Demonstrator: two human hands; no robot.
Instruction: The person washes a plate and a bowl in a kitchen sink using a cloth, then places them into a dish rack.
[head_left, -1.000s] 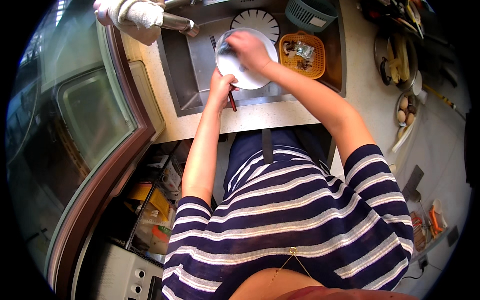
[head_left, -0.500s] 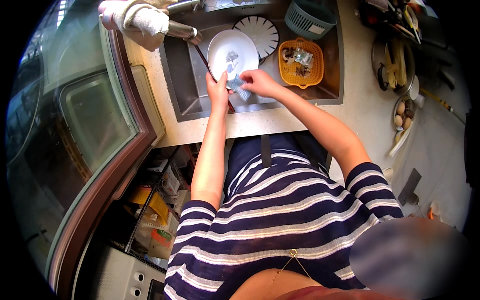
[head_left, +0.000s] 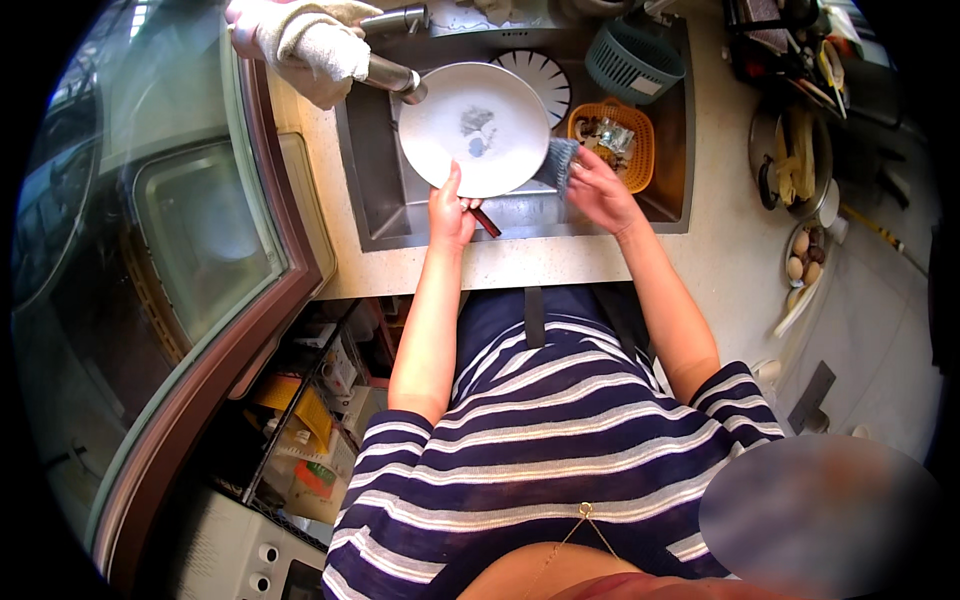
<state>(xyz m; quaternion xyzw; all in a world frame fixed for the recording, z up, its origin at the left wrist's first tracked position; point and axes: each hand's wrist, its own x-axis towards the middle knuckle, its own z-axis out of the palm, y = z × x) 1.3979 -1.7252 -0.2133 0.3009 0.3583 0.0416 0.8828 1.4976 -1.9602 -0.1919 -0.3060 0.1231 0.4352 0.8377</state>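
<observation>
My left hand (head_left: 452, 216) grips the near rim of a white plate (head_left: 515, 105), thumb on top and fingers below. The plate is tilted up above the sink and has a grey pattern in its middle. A dark red stick, probably chopsticks (head_left: 487, 223), pokes out beneath the plate beside my left fingers. My right hand (head_left: 604, 197) is closed on a blue-grey dishcloth (head_left: 561, 162), which touches or nearly touches the plate's right rim. Behind it, a second plate with dark radiating lines (head_left: 548, 80) lies partly hidden in the sink.
The metal sink (head_left: 365, 190) holds an orange basket (head_left: 645, 165) with scraps and a teal basket (head_left: 625, 65). A towel-wrapped faucet (head_left: 395, 75) reaches in from the left. On the right counter stand a pot (head_left: 822, 160) and a bowl of eggs (head_left: 797, 250).
The white plate has been turned to face me more and raised. My right hand has moved with the cloth from the plate's near edge to its right side.
</observation>
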